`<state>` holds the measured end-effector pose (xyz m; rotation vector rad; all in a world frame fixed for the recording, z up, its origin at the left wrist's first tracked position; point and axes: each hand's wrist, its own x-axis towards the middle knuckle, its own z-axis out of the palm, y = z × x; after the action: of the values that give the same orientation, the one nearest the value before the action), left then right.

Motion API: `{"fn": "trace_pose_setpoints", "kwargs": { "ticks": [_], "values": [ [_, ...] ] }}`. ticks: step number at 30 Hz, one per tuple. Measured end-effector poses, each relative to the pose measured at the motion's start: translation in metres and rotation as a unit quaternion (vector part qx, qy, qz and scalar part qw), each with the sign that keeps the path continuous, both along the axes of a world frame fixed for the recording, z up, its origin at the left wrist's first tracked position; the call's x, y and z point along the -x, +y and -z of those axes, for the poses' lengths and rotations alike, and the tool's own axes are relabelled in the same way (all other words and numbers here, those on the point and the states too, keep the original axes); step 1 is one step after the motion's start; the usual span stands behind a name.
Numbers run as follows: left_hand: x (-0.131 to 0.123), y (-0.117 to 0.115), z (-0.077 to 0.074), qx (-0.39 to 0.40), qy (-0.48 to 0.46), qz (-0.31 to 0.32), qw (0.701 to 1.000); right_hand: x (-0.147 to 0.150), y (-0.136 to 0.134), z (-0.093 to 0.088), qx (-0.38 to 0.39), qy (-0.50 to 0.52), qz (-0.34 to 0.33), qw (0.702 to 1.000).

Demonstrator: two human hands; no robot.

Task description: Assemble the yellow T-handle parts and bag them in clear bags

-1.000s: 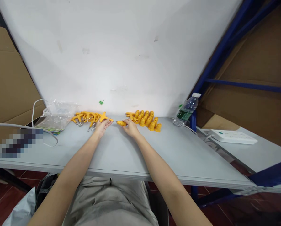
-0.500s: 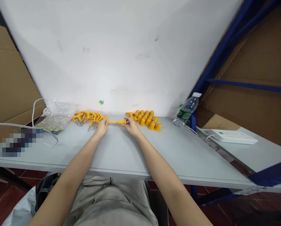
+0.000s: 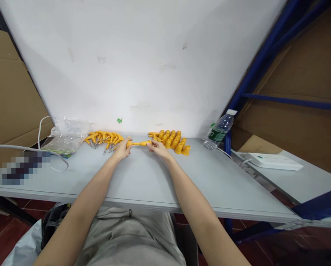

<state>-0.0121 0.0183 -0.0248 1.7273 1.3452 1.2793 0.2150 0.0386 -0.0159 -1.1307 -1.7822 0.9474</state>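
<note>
Left hand, frame centre: fingers closed on yellow handle; right hand: fingertips pinching yellow cup, in line with handle.

A second ago, a short run of metal coil showed between your T-handle and the yellow plastic sleeve; now that coil is out of sight, and the handle's yellow shaft runs straight up to the sleeve. The handle has turned, its crossbar no longer showing the broad T shape it did at first. Your left hand has changed its hold around that crossbar. Your right hand has slid a little rightward, its fingertips now pinching the sleeve's far end, leaving more of it exposed.
</note>
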Motion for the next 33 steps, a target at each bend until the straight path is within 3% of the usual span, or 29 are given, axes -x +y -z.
{"fn": "trace_pose_setpoints", "kwargs": {
  "ticks": [5,9,13,17,21,28,33],
  "values": [
    [0.005,0.001,-0.001,-0.095,0.131,-0.010,0.987,-0.004,-0.006,-0.008,0.044,0.020,-0.030,0.998],
    [0.004,0.000,-0.003,-0.126,0.183,-0.011,0.975,0.001,-0.007,-0.007,0.080,0.012,0.028,0.996],
    [0.003,0.000,-0.004,-0.117,0.187,-0.012,0.975,0.006,-0.009,-0.010,0.120,0.023,0.051,0.991],
    [0.003,0.002,-0.003,-0.115,0.170,-0.018,0.979,0.001,-0.013,-0.016,0.165,0.077,-0.004,0.983],
    [0.005,0.004,-0.001,-0.120,0.154,-0.029,0.980,-0.003,-0.014,-0.017,0.146,0.129,-0.044,0.980],
    [0.005,0.007,0.001,-0.124,0.191,-0.018,0.974,0.005,-0.012,-0.015,0.148,0.108,0.019,0.983],
    [0.007,0.008,0.002,-0.126,0.196,-0.032,0.972,0.001,-0.015,-0.019,0.131,0.124,-0.011,0.983]
  ]
}}
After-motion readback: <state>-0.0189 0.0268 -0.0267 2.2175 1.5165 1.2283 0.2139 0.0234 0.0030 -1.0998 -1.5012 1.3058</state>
